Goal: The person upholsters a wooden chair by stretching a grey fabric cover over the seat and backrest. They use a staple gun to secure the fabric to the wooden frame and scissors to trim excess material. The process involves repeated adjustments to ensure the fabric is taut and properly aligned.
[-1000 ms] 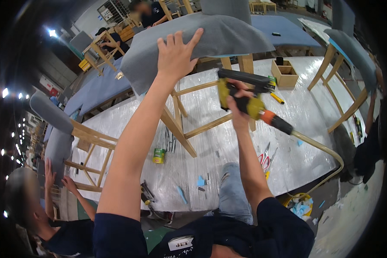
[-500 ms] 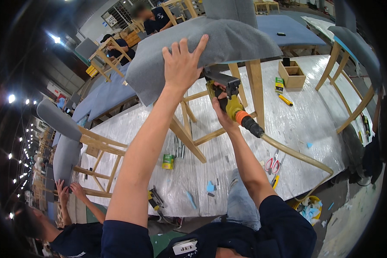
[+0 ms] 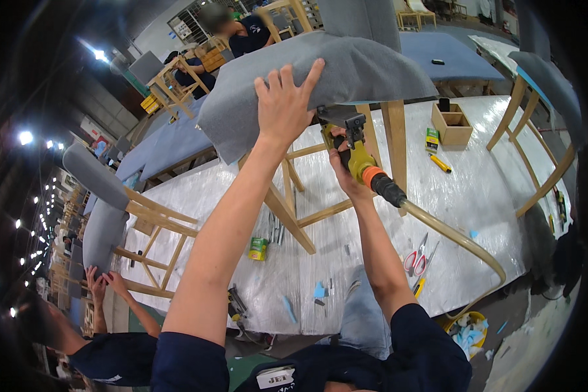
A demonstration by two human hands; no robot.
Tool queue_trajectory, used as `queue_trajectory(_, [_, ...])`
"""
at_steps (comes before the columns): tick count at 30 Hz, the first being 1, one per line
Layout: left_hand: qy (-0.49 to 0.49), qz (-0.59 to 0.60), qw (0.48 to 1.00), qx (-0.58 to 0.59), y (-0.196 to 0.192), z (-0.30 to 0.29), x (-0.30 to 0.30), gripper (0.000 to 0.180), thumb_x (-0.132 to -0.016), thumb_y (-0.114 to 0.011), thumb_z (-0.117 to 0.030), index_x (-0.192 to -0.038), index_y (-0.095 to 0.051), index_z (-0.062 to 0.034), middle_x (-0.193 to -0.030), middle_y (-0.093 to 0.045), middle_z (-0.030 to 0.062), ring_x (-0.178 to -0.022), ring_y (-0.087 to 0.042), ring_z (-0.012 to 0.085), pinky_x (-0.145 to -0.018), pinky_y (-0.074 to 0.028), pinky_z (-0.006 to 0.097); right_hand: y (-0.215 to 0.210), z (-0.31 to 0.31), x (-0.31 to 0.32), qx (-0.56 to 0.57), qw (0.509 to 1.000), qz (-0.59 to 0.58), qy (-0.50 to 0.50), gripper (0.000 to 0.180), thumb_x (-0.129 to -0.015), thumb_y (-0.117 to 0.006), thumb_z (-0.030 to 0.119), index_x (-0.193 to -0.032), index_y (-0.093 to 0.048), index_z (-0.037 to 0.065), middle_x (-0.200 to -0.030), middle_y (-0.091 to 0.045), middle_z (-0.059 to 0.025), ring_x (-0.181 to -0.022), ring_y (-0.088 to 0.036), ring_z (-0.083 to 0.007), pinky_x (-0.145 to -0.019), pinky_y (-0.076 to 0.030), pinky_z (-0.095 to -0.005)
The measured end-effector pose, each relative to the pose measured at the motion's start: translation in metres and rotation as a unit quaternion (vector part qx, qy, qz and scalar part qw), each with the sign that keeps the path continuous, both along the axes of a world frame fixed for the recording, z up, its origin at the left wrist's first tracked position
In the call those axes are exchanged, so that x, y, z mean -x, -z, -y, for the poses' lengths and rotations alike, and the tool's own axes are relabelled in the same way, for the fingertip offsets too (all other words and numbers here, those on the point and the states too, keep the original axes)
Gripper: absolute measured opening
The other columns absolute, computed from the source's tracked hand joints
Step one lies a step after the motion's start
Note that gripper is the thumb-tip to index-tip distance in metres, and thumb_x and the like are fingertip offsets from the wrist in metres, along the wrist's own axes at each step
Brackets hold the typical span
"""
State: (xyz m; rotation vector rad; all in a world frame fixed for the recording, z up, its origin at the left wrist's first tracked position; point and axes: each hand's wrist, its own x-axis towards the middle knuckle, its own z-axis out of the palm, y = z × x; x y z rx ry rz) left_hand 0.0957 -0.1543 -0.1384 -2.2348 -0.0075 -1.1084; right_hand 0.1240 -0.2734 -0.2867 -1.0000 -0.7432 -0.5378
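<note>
The middle of the frame is bright and evenly lit. Small ceiling lamps (image 3: pixel 25 138) flare at the left and upper left. The plastic-covered table (image 3: pixel 477 196) shows soft glare. The rim is dark, and straight edges bend there. Far corners look soft; shadows are weak.

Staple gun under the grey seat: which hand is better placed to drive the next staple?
Right. The right hand grips the yellow staple gun, its nose up under the grey seat cushion. The left hand lies flat on the fabric with fingers spread, likely best kept there.
</note>
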Motion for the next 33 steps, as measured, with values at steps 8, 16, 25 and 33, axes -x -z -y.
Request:
queue_trajectory(8, [0.036, 0.01, 0.999, 0.021, 0.003, 0.0, 0.002, 0.103, -0.065, -0.085, -0.042, -0.153, -0.032, -0.0349, -0.12, -0.049, 0.0147, -0.108, -0.048, 0.0324, -0.091, -0.036, 0.054, 0.08, 0.083, 0.005, -0.042, 0.995, -0.044, 0.083, 0.031, -0.079, -0.074, -0.007, -0.104, -0.06, 0.005, -0.123, -0.061, -0.0121, -0.12, -0.055, -0.0256, -0.105, -0.041, -0.0387])
queue_trajectory(16, [0.052, 0.064, 0.996, 0.017, 0.038, 0.025, 0.039, 0.069, -0.087, -0.059, -0.021, -0.151, -0.036, -0.031, -0.117, -0.048, 0.0178, -0.108, -0.047, 0.0357, -0.093, -0.037, 0.056, 0.321, 0.342, 0.071, 0.003, 0.753, -0.628, 0.197, 0.046, -0.075, -0.082, 0.016, -0.116, -0.064, 0.005, -0.112, -0.066, -0.0064, -0.099, -0.065, -0.0235, -0.078, -0.057, -0.0395])
queue_trajectory(25, [0.081, 0.06, 0.994, 0.054, 0.048, 0.044, 0.065, 0.06, -0.093, -0.053, -0.026, -0.151, -0.035, -0.0306, -0.124, -0.049, 0.0217, -0.113, -0.047, 0.0413, -0.098, -0.036, 0.06, 0.506, 0.449, 0.07, -0.09, 0.732, -0.648, 0.188, 0.048, -0.086, -0.063, -0.007, -0.132, -0.054, 0.0, -0.115, -0.061, -0.014, -0.095, -0.061, -0.0244, -0.079, -0.054, -0.0352])
queue_trajectory(33, [0.077, 0.042, 0.995, 0.057, 0.055, 0.043, 0.076, 0.057, -0.095, -0.052, -0.024, -0.15, -0.037, -0.0313, -0.126, -0.047, 0.0225, -0.115, -0.046, 0.0416, -0.097, -0.036, 0.06, 0.556, 0.402, 0.094, -0.173, 0.675, -0.717, -0.025, 0.051, -0.092, -0.062, 0.014, -0.139, -0.047, 0.001, -0.125, -0.059, -0.0145, -0.107, -0.059, -0.0271, -0.093, -0.052, -0.0374])
